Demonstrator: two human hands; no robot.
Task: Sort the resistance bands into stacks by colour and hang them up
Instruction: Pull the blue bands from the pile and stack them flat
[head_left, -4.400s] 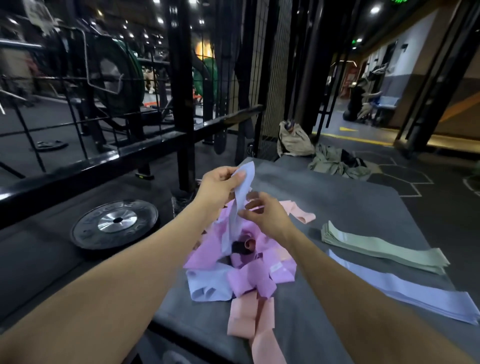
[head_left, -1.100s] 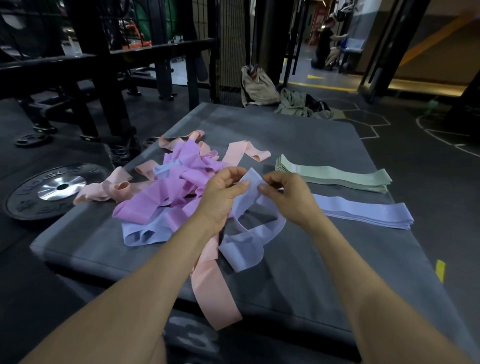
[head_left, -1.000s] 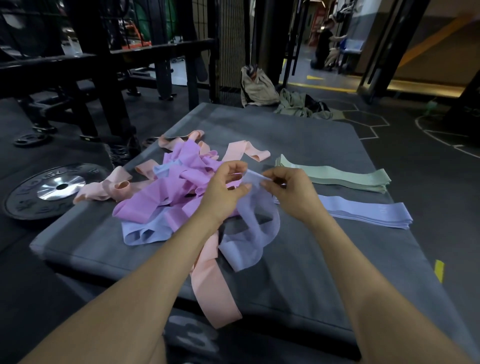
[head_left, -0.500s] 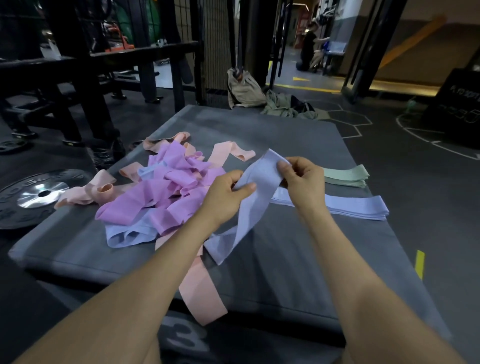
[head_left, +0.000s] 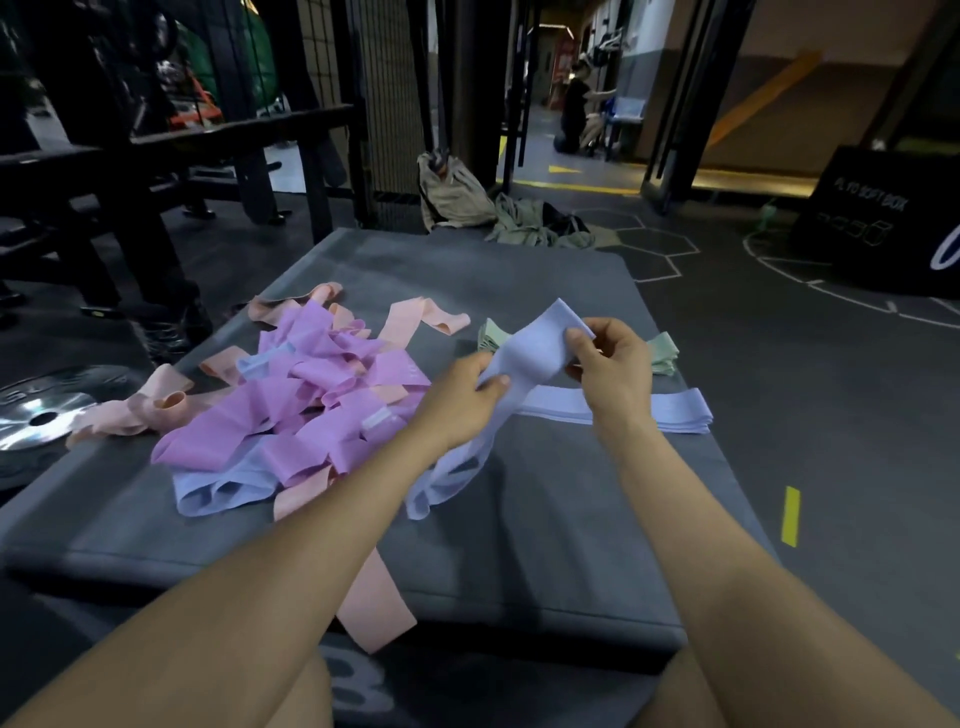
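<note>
Both hands hold one pale blue band (head_left: 535, 348) above the grey mat (head_left: 545, 519). My left hand (head_left: 460, 402) pinches its middle, my right hand (head_left: 610, 371) grips its upper end, and the loose lower loop hangs down onto the mat. Behind my right hand lies a flat stack of pale blue bands (head_left: 675, 410), and beyond it a green stack (head_left: 662, 351), partly hidden. To the left sprawls a tangled heap of purple bands (head_left: 311, 405) mixed with peach bands (head_left: 415, 322) and blue ones.
A peach band (head_left: 374, 608) hangs over the mat's near edge. A weight plate (head_left: 41, 410) lies on the floor at left, by a black steel rack (head_left: 156, 156). Bags and clothing (head_left: 519, 218) sit beyond the mat. A black plyo box (head_left: 883, 218) stands far right.
The blue band has been pulled clear of the heap, straightened between both hands and carried right, over the blue stack. My right hand has moved further right and up.
</note>
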